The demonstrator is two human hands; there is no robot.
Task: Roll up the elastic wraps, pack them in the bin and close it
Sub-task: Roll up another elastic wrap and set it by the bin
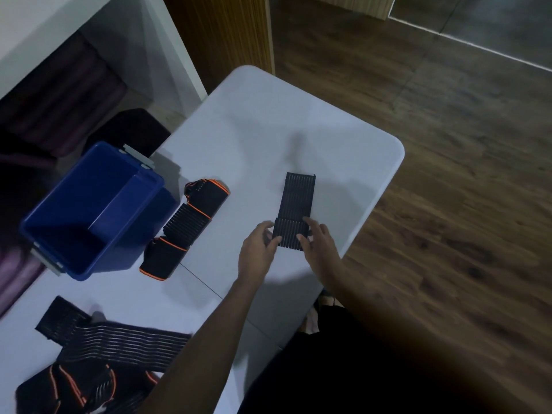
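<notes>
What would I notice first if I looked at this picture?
Two hands, the left hand and right hand, holding the near end of a black ribbed wrap in the middle of the white table. Then the open blue bin at the table's left, with an orange-trimmed wrap lying beside it.

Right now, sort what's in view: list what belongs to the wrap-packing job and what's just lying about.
Belongs to the job:
- ribbed black wrap, both hands on its near end: left hand, right hand
- orange-trimmed wrap
- heap of wraps
- blue bin, open

Just lying about:
- purple fabric under the shelf
- dark bundle behind the table
</notes>
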